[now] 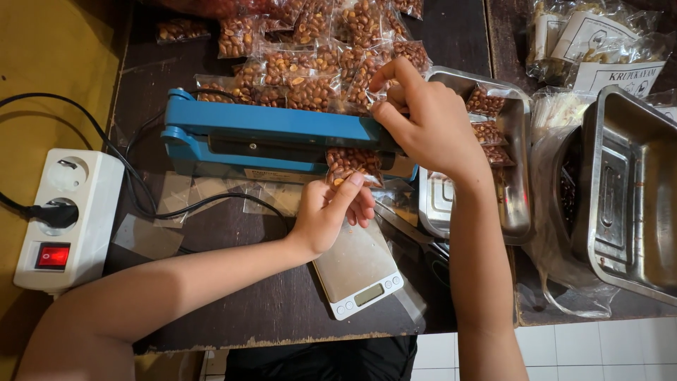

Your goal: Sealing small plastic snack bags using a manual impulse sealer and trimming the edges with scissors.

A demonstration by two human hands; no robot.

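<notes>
1. My right hand presses down the blue plastic heat sealer's arm, fingers curled on it.
2. My left hand pinches the small clear bag of peanuts, clamped in the sealer above the silver digital scale.

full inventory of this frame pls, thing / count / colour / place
heat sealer: 1, blue, table centre, arm pressed down
held bag of peanuts: 1, clear, clamped in sealer
sealed peanut bags: many, clear, piled behind sealer
digital scale: 1, silver, front of table
small tray: 1, steel, right of sealer, holds a few bags
large tray: 1, steel, far right
labelled snack bags: several, clear, top right
power strip: 1, white, red switch, left, one black plug in
left hand: holds bag below sealer
right hand: presses sealer arm's end
</notes>
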